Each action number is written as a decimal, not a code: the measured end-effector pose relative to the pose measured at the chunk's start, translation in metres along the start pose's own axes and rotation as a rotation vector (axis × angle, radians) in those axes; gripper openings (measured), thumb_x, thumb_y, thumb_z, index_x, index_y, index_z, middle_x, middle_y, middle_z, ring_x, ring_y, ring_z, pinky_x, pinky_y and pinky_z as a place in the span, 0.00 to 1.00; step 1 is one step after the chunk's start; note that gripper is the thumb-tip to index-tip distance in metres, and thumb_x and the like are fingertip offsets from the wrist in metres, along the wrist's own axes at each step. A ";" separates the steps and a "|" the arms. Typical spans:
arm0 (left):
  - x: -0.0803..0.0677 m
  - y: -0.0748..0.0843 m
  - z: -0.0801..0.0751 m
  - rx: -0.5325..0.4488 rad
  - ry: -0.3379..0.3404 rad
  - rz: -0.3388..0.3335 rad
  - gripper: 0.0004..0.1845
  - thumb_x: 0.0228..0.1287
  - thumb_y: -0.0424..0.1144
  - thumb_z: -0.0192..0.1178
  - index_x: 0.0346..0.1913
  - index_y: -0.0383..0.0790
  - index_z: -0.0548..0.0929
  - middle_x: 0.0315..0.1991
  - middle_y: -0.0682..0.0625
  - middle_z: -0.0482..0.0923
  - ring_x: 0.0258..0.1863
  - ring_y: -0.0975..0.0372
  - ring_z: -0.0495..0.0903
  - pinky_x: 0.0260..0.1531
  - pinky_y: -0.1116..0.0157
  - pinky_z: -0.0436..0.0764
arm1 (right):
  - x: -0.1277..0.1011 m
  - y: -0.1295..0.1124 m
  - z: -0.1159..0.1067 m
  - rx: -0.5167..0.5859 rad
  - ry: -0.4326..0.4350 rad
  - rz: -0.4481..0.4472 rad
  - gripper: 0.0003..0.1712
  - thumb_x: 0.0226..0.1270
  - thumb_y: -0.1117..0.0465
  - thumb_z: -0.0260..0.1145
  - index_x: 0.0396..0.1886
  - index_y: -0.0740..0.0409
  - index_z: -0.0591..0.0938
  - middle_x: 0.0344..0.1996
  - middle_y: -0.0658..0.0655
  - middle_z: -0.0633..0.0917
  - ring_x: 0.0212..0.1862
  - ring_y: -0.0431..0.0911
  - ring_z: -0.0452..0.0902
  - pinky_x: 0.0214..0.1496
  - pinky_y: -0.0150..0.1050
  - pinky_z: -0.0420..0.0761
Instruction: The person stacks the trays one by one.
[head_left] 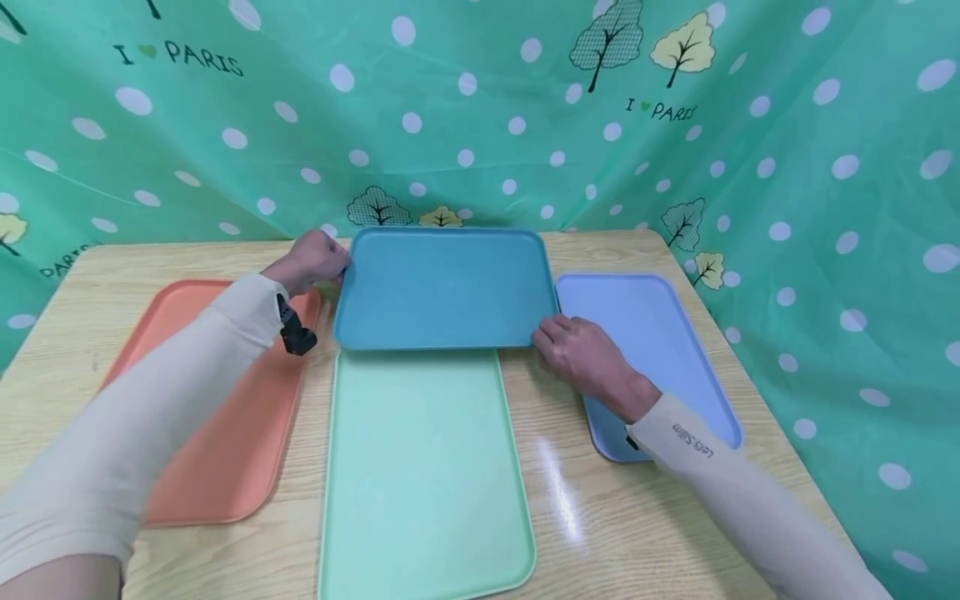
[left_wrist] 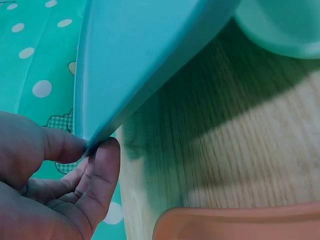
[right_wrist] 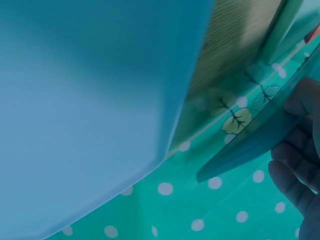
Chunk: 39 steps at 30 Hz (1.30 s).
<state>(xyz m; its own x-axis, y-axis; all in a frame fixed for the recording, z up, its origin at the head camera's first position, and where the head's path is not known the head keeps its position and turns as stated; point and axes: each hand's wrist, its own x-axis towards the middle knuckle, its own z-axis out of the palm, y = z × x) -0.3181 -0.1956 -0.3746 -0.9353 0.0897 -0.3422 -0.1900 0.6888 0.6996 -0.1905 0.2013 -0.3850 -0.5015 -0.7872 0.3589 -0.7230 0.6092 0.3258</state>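
You're holding the teal rectangular plastic tray [head_left: 444, 287] at the back-centre of the wooden desk [head_left: 555, 492], its near edge lapping the far end of the long mint-green plastic tray [head_left: 423, 467]. Your left hand [head_left: 311, 260] is pinching the far-left corner, thumb and fingers curled on the rim; your right hand [head_left: 585, 354] is gripping the near-right corner, fingers under the edge. Looks like you're mid-lift or mid-placement w/ it slightly raised off the desk. Next move prob. needs both grips level. The orange plastic tray [head_left: 217, 417] is lying left, the pale blue plastic tray [head_left: 660, 350] right, the dotted green cloth [head_left: 480, 117] hanging behind.
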 end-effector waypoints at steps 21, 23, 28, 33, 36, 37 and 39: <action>-0.038 -0.010 0.004 -0.001 -0.022 0.041 0.23 0.73 0.35 0.44 0.15 0.43 0.60 0.14 0.53 0.59 0.19 0.60 0.58 0.25 0.61 0.60 | -0.013 -0.029 -0.018 -0.011 0.017 -0.057 0.08 0.53 0.69 0.72 0.25 0.61 0.79 0.24 0.54 0.81 0.28 0.44 0.79 0.26 0.31 0.80; -0.041 -0.010 0.005 0.003 -0.017 0.042 0.23 0.73 0.34 0.44 0.15 0.42 0.61 0.15 0.52 0.62 0.19 0.59 0.61 0.25 0.61 0.61 | -0.014 -0.032 -0.020 -0.006 0.018 -0.063 0.09 0.52 0.69 0.73 0.25 0.61 0.78 0.24 0.54 0.81 0.27 0.44 0.78 0.26 0.31 0.80; -0.045 -0.011 0.007 0.007 -0.011 0.050 0.23 0.74 0.35 0.45 0.16 0.42 0.62 0.19 0.50 0.66 0.24 0.56 0.70 0.26 0.62 0.65 | -0.017 -0.037 -0.024 0.006 0.017 -0.075 0.07 0.52 0.70 0.71 0.25 0.61 0.78 0.22 0.54 0.80 0.26 0.43 0.76 0.25 0.30 0.78; -0.048 -0.015 0.010 0.000 -0.032 0.054 0.23 0.74 0.34 0.46 0.16 0.42 0.62 0.16 0.52 0.62 0.23 0.57 0.68 0.25 0.64 0.65 | -0.021 -0.044 -0.028 0.013 -0.005 -0.087 0.08 0.51 0.72 0.69 0.25 0.61 0.77 0.23 0.54 0.80 0.26 0.43 0.75 0.25 0.31 0.78; -0.051 -0.018 0.012 0.002 -0.047 0.051 0.22 0.74 0.34 0.46 0.17 0.42 0.63 0.17 0.52 0.62 0.24 0.57 0.68 0.26 0.63 0.68 | -0.024 -0.048 -0.030 0.011 -0.017 -0.096 0.09 0.50 0.73 0.71 0.25 0.61 0.77 0.23 0.54 0.80 0.26 0.43 0.76 0.26 0.31 0.79; -0.051 -0.018 0.013 0.003 -0.050 0.052 0.22 0.74 0.34 0.45 0.17 0.41 0.63 0.18 0.51 0.63 0.24 0.57 0.69 0.27 0.63 0.69 | -0.024 -0.050 -0.031 0.010 -0.017 -0.100 0.10 0.49 0.72 0.71 0.25 0.61 0.77 0.23 0.53 0.80 0.26 0.43 0.76 0.26 0.31 0.79; -0.053 -0.020 0.014 0.006 -0.056 0.052 0.21 0.75 0.34 0.46 0.18 0.41 0.64 0.22 0.49 0.67 0.27 0.56 0.71 0.30 0.62 0.72 | -0.025 -0.053 -0.032 0.017 -0.010 -0.108 0.09 0.50 0.71 0.70 0.25 0.61 0.77 0.23 0.53 0.79 0.26 0.43 0.75 0.26 0.31 0.78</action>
<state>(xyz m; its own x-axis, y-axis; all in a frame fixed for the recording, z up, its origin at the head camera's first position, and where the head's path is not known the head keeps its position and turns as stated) -0.2609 -0.2042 -0.3792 -0.9257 0.1653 -0.3403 -0.1398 0.6863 0.7137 -0.1241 0.1917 -0.3832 -0.4253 -0.8490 0.3135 -0.7808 0.5193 0.3473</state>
